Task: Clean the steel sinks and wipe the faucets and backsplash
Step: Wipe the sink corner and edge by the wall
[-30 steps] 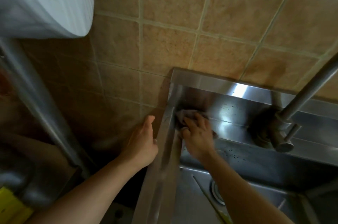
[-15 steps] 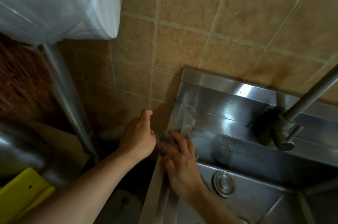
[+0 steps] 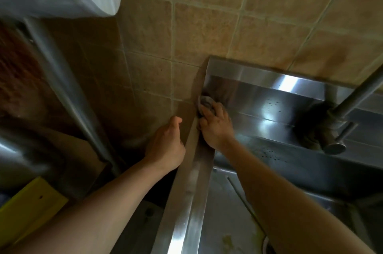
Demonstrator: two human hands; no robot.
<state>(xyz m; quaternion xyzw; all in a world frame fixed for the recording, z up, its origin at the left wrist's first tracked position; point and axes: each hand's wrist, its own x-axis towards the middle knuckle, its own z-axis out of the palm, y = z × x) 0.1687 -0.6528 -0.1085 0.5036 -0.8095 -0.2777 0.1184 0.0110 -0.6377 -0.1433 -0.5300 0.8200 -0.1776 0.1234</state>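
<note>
Right hand [image 3: 216,127] pressing bunched cloth [image 3: 206,102] into back left corner of sink [image 3: 196,181], under steel backsplash [image 3: 259,87], to scrub grime there. Left hand [image 3: 166,145] bracing outside sink rim, fingers curled, apparently gripping nothing. Faucet [image 3: 339,116] well apart, right.

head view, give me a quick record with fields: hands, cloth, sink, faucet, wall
right hand: right hand presses the cloth into the sink's back left corner
left hand: left hand rests on the sink's left outer edge
cloth: crumpled grey cloth
sink: stainless steel sink, dark specks on the back ledge
faucet: steel faucet, untouched
wall: tan tiled wall
</note>
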